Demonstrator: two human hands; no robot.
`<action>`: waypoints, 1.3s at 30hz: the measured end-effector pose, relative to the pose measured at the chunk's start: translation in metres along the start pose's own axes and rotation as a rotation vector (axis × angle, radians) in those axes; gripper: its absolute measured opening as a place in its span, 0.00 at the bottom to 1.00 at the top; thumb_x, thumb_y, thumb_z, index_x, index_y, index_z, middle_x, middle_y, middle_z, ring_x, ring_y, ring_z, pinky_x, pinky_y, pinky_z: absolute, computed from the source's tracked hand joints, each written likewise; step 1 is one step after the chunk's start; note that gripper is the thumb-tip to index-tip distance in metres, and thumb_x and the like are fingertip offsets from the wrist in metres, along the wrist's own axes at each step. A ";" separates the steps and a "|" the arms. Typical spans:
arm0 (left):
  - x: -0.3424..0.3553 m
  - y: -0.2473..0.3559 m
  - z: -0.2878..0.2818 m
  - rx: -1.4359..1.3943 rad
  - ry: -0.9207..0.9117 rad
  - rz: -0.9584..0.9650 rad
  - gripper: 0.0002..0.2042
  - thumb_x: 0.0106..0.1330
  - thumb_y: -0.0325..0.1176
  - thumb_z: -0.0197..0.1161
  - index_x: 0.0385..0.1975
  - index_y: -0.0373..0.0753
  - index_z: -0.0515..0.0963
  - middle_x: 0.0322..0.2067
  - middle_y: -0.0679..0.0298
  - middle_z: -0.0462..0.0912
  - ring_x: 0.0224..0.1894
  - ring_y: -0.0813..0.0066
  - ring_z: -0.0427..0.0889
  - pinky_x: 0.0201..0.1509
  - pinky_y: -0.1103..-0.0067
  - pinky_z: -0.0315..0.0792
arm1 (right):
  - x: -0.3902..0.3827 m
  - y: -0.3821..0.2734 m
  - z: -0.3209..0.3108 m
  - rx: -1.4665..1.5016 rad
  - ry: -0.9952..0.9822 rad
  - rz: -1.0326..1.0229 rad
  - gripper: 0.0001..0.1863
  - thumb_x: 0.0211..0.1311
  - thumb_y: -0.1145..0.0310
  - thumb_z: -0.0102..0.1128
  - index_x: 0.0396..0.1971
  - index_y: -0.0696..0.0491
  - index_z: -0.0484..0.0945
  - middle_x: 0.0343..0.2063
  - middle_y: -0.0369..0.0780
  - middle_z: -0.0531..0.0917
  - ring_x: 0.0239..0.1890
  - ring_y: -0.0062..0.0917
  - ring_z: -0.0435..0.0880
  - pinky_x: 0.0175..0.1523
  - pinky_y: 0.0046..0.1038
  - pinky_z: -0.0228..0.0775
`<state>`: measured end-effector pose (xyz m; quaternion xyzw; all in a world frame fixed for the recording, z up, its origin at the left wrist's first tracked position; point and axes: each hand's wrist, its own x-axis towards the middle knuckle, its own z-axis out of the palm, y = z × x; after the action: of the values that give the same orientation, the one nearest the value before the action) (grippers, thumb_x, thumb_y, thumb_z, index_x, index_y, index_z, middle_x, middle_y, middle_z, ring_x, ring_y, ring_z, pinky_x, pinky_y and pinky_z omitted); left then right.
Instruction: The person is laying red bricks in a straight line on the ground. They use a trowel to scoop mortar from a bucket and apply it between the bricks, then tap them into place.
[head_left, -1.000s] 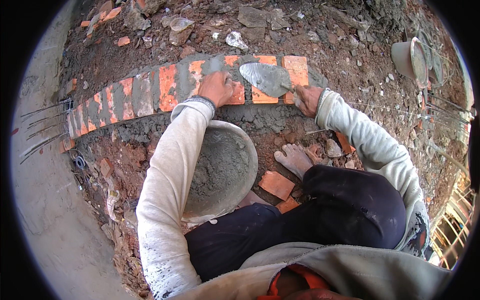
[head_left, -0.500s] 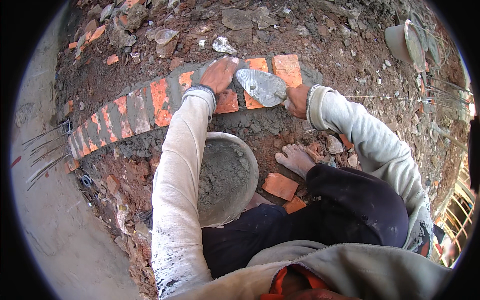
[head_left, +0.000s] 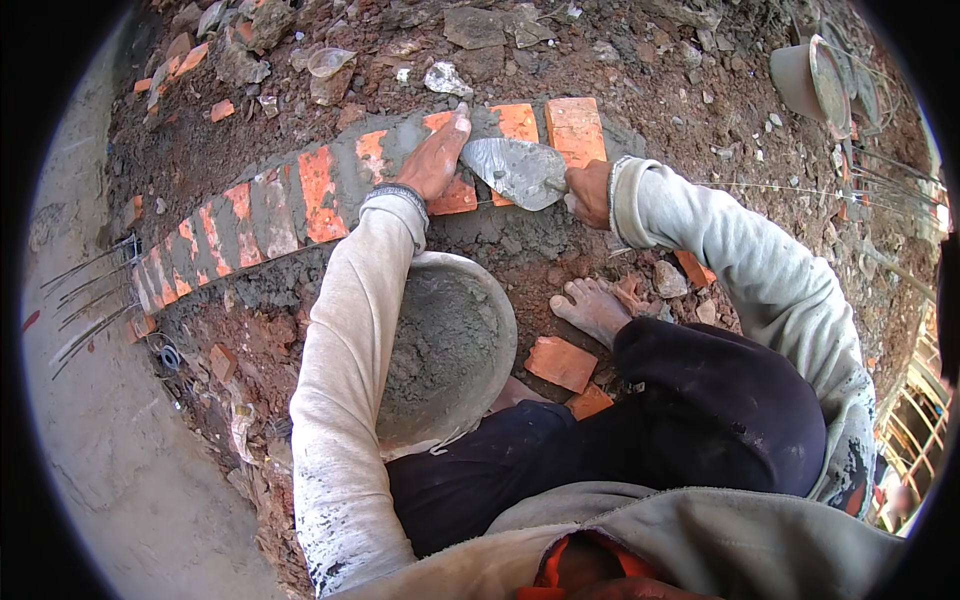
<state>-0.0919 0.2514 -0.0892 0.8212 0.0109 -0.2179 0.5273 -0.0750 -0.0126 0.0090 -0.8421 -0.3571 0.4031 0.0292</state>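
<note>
A curved row of orange bricks (head_left: 321, 196), with grey mortar between and over them, runs across the ground ahead of me. My left hand (head_left: 436, 157) lies on a brick (head_left: 455, 197) in that row, fingers stretched toward its far end and covering its middle. My right hand (head_left: 592, 192) is closed round the handle of a pointed trowel (head_left: 515, 171). The blade, smeared grey, is over the neighbouring brick (head_left: 517, 122), its tip close to my left hand. One more brick (head_left: 575, 130) sits at the row's right end.
A round bucket of mortar (head_left: 507, 330) stands between my left forearm and my legs. Loose bricks (head_left: 561, 364) lie by my bare foot (head_left: 592, 308). A string (head_left: 760, 186) stretches to the right. Another bucket (head_left: 797, 84) is at far right; steel bars (head_left: 95, 285) stick out at left.
My left hand has straightened its fingers along the brick. The trowel and my right hand have shifted slightly left. The view has moved a little.
</note>
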 end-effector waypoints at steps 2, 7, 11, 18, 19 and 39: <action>-0.004 0.004 0.002 0.004 0.000 -0.024 0.39 0.71 0.62 0.31 0.70 0.34 0.51 0.70 0.53 0.56 0.73 0.59 0.53 0.74 0.73 0.46 | -0.015 0.000 0.003 -0.026 0.020 0.035 0.16 0.61 0.63 0.50 0.37 0.63 0.71 0.24 0.56 0.82 0.33 0.53 0.83 0.42 0.46 0.75; -0.013 0.010 0.002 -0.066 -0.003 -0.004 0.37 0.73 0.57 0.34 0.69 0.30 0.51 0.71 0.50 0.52 0.73 0.58 0.51 0.75 0.74 0.44 | -0.039 0.025 -0.011 -0.117 -0.035 -0.046 0.16 0.63 0.62 0.50 0.37 0.63 0.69 0.21 0.55 0.80 0.29 0.53 0.82 0.35 0.48 0.74; -0.022 0.012 0.010 -0.033 0.034 -0.014 0.34 0.75 0.53 0.33 0.69 0.29 0.52 0.70 0.49 0.52 0.73 0.57 0.50 0.75 0.74 0.44 | -0.037 0.037 -0.005 -0.124 0.235 0.133 0.16 0.65 0.62 0.50 0.39 0.63 0.68 0.23 0.55 0.80 0.28 0.52 0.82 0.32 0.49 0.75; -0.041 0.016 0.034 -0.294 0.150 -0.175 0.30 0.75 0.48 0.35 0.66 0.28 0.57 0.70 0.47 0.52 0.74 0.58 0.47 0.75 0.73 0.43 | -0.037 0.001 0.048 -0.308 0.037 0.115 0.17 0.65 0.62 0.50 0.44 0.61 0.67 0.33 0.52 0.80 0.29 0.48 0.84 0.31 0.46 0.77; -0.044 0.018 0.035 -0.296 0.137 -0.206 0.30 0.75 0.49 0.36 0.64 0.28 0.59 0.68 0.46 0.57 0.71 0.57 0.54 0.73 0.72 0.48 | -0.039 0.000 0.049 -0.309 0.042 0.100 0.17 0.65 0.62 0.50 0.44 0.61 0.67 0.33 0.51 0.80 0.29 0.48 0.84 0.31 0.46 0.77; -0.082 0.106 0.033 -0.762 0.361 -0.437 0.30 0.72 0.50 0.43 0.56 0.24 0.56 0.54 0.42 0.61 0.57 0.52 0.63 0.61 0.63 0.58 | -0.031 0.034 -0.002 -0.246 0.320 0.026 0.16 0.60 0.64 0.55 0.42 0.60 0.69 0.37 0.49 0.75 0.32 0.47 0.81 0.36 0.43 0.77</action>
<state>-0.1511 0.1927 0.0207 0.5725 0.3539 -0.1581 0.7225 -0.0673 -0.0569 0.0194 -0.8973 -0.3834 0.2176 -0.0228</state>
